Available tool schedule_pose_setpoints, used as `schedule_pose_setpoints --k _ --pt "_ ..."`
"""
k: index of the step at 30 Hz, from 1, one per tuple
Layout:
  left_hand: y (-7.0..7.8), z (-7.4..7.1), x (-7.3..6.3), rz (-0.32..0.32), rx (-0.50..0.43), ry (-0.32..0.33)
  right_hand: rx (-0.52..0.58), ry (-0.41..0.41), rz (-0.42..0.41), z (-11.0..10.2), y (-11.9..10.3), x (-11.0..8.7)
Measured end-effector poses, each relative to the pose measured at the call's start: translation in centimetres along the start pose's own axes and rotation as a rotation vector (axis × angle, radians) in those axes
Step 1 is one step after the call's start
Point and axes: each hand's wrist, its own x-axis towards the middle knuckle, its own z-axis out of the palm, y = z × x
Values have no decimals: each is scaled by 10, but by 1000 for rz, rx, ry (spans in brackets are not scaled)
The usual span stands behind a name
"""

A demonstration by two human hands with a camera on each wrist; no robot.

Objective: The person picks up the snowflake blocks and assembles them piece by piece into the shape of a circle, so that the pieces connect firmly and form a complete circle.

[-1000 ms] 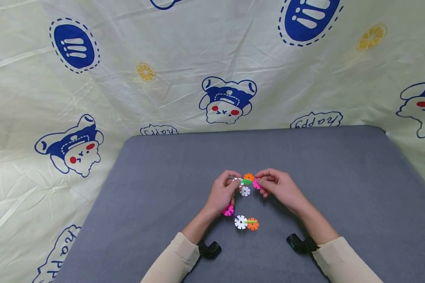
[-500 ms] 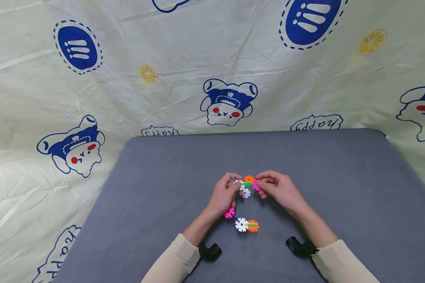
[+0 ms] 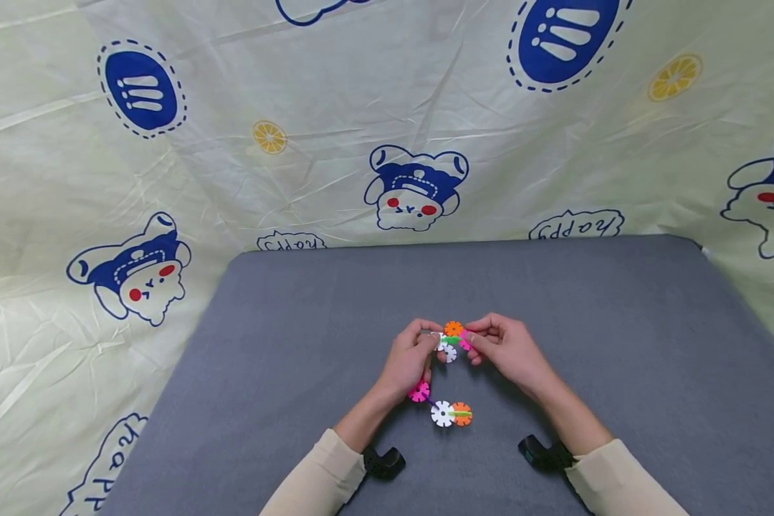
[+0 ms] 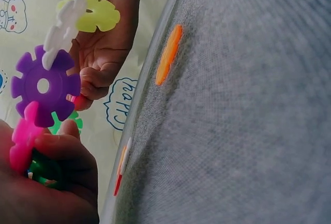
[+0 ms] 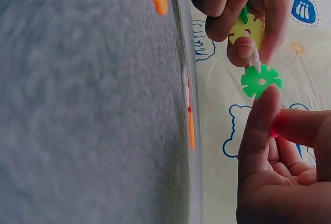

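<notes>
A chain of toothed plastic snowflake discs runs between both hands above the table. My left hand (image 3: 408, 360) grips its middle, with a pink disc (image 4: 23, 138) and a dark green disc (image 4: 45, 168) at the fingers. From there a purple disc (image 4: 45, 86), a white disc (image 4: 63, 30) and a yellow-green disc (image 4: 98, 13) hang toward the wearer. On the other side, a yellow disc (image 5: 247, 30) and a bright green disc (image 5: 261, 80) lead to my right hand (image 3: 506, 351), whose thumb and finger pinch a pink disc (image 3: 466, 340), mostly hidden.
Loose discs lie on the grey table (image 3: 309, 358): an orange one (image 4: 169, 55) near the wearer, and a white one (image 3: 450, 353) and another orange one (image 3: 454, 328) beyond the hands. A patterned cloth (image 3: 322, 93) hangs behind the table's far edge.
Both hands keep their holds on the chain. They have come slightly closer together, and the head view has shifted a little.
</notes>
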Motion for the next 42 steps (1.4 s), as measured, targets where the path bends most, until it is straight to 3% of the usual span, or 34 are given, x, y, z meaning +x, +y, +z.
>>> schedule_pose_setpoints --k 11,26,35,39,42 --pt "0 3 -3 -1 0 43 48 28 17 7 3 0" --pt "4 9 -5 1 28 40 43 13 18 6 -1 -1" --pt "3 5 -4 -4 99 60 35 8 -7 5 -1 2" --pt "3 4 -2 -17 22 93 -25 25 -17 3 4 2" --pt "2 3 -1 -12 -30 112 -193 0 -37 3 8 1"
